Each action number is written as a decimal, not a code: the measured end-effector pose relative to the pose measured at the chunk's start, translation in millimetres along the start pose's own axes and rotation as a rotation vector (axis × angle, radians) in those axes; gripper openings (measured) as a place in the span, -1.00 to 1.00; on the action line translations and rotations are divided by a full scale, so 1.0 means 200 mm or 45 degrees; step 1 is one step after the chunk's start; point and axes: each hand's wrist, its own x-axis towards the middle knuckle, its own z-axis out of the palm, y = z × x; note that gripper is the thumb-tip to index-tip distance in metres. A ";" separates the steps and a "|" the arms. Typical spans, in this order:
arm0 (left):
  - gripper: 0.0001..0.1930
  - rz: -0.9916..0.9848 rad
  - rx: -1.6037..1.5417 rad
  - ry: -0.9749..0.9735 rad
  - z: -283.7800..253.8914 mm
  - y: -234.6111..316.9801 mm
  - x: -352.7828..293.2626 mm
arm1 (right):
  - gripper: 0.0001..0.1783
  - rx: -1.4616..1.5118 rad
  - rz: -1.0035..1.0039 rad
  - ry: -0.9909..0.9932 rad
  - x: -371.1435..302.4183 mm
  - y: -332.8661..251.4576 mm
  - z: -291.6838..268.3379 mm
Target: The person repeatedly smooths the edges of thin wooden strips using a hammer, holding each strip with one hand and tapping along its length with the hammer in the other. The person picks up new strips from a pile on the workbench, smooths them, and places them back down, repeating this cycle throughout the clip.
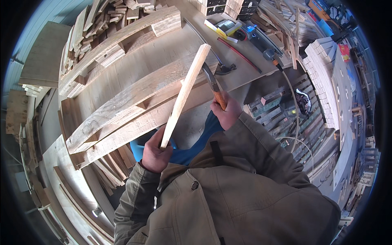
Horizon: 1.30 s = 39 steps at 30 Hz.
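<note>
While the left hand (157,154) grips its near end, a pale wood strip (184,96) slants above a curved plank (132,90).
Right hand (228,112): closed round an orange-handled hammer (212,81), far end partly behind the strip; good handling likely wants the strip braced, left hand well clear.

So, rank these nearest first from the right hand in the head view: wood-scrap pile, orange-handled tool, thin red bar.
1. Orange-handled tool: gripped in the right hand.
2. Thin red bar: ahead, slightly right.
3. Wood-scrap pile: farthest, upper left.
</note>
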 end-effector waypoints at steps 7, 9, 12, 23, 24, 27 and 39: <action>-0.26 -0.073 -0.094 -0.060 0.07 -0.06 -0.02 | -0.78 -0.053 0.024 -0.002 -0.01 0.05 -0.01; -0.25 -0.097 -0.084 -0.070 0.04 -0.08 -0.03 | -0.76 -0.125 0.005 -0.002 -0.02 0.07 -0.05; -0.24 -0.127 -0.087 -0.078 0.00 -0.09 -0.05 | -0.77 -0.225 0.038 -0.029 -0.03 0.08 -0.11; -0.26 -0.183 0.004 -0.078 -0.08 -0.12 -0.12 | -0.69 -0.767 -0.075 -0.228 0.03 0.02 -0.43; -0.26 -0.191 0.003 -0.085 -0.08 -0.12 -0.12 | -0.69 -0.775 -0.094 -0.242 0.03 0.01 -0.45; -0.26 -0.183 -0.033 -0.093 -0.04 -0.12 -0.12 | -0.69 -0.778 -0.059 -0.232 0.03 0.04 -0.46; -0.29 -0.143 0.006 -0.046 0.11 -0.09 -0.08 | -0.67 0.692 0.346 -0.292 -0.16 0.17 0.00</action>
